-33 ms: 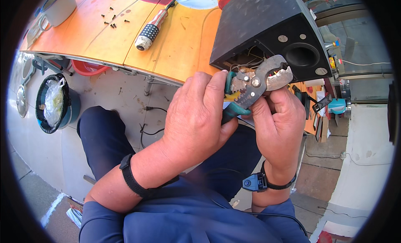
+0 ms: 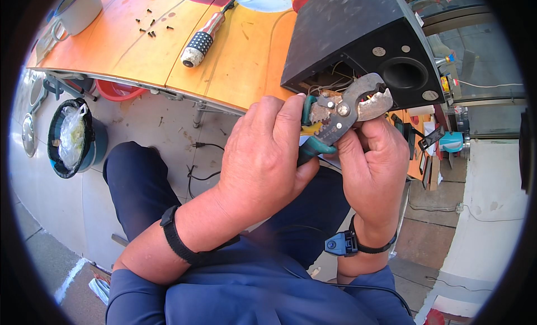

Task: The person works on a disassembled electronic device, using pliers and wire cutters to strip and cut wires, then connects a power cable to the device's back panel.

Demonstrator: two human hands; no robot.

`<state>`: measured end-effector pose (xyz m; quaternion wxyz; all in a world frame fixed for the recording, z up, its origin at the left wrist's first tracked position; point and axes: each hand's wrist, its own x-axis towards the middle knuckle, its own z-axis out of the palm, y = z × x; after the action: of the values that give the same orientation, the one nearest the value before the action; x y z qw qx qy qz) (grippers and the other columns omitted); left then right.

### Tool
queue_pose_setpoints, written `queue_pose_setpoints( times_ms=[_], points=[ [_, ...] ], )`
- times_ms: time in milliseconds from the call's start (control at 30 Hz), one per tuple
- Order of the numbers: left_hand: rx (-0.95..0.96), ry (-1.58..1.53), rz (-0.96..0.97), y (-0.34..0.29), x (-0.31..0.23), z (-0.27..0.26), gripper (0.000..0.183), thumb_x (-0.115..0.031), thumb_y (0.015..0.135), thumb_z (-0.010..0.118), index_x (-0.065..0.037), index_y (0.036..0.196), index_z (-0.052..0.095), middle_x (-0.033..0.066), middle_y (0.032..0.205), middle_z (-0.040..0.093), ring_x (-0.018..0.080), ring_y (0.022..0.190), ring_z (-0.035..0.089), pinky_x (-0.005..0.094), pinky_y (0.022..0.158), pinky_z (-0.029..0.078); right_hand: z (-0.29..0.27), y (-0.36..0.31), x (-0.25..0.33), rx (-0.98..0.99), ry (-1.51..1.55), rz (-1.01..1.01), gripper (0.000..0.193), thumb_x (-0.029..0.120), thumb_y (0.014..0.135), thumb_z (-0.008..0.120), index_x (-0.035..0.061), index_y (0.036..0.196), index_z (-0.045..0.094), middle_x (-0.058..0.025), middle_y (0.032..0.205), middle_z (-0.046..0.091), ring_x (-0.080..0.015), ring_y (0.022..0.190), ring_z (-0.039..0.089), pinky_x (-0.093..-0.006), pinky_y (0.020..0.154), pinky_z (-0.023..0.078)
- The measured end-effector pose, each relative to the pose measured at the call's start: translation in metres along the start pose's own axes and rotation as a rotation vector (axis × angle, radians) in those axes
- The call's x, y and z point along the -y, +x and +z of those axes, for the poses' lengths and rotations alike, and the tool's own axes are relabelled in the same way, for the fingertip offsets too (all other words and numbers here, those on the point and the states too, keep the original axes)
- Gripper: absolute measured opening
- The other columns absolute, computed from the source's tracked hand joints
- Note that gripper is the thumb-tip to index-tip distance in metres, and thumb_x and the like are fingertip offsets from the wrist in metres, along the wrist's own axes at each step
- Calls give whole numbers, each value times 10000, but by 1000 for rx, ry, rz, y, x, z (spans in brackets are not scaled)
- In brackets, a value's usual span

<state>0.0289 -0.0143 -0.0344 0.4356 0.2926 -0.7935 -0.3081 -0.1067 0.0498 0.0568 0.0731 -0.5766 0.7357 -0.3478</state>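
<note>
My left hand (image 2: 258,154) is wrapped round the green handles of a worn pair of wire stripper pliers (image 2: 343,110), with its metal jaws pointing up and to the right. Between the jaws show small red and yellow wire ends (image 2: 368,96). Close below the jaws, my right hand (image 2: 376,165) is closed in a pinch on these thin wires; its fingertips are partly hidden behind the tool. Just beyond both hands stands a black speaker box (image 2: 344,37) on the table, with loose wires (image 2: 334,73) inside its open side.
A screwdriver (image 2: 206,41) and several small dark screws (image 2: 151,34) lie on the orange table (image 2: 240,68). At its far left stands a white mug (image 2: 80,13). A lined bucket (image 2: 96,143), a red basin (image 2: 119,91) and a black plug cord (image 2: 210,145) are below on the floor.
</note>
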Motion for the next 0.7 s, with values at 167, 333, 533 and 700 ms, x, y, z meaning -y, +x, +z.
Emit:
queue_pose_setpoints(
  times_ms=[167, 333, 533, 700],
  points=[
    [9, 5, -13, 1, -1, 0, 824, -124, 698, 889, 51, 1424, 541, 187, 1124, 560, 388, 1017, 626, 483, 881, 542, 0, 2, -1, -3, -29, -41, 102, 40, 960, 753, 13, 1058, 754, -168, 889, 747, -360, 784, 729, -418, 675, 551],
    [11, 0, -30, 1, -2, 0, 790, -124, 708, 886, 37, 1408, 557, 175, 1104, 562, 382, 1000, 633, 480, 865, 548, 1, 0, 0, -6, 39, 32, 96, 50, 970, 750, 13, 1059, 754, -165, 887, 748, -343, 779, 735, -406, 678, 557],
    [15, 3, -32, 2, -3, -2, 761, -127, 717, 883, 29, 1390, 563, 169, 1084, 561, 377, 986, 639, 480, 854, 552, 0, 0, 1, 0, 48, 62, 99, 55, 979, 742, 12, 1067, 755, -165, 892, 751, -325, 766, 739, -396, 675, 561],
    [22, 9, -39, 2, -4, -2, 749, -129, 723, 879, 30, 1384, 564, 171, 1084, 562, 378, 984, 642, 476, 851, 555, 1, 0, 1, -2, 46, 65, 99, 52, 985, 737, 8, 1073, 753, -162, 894, 751, -309, 755, 743, -389, 665, 562]
  ],
)
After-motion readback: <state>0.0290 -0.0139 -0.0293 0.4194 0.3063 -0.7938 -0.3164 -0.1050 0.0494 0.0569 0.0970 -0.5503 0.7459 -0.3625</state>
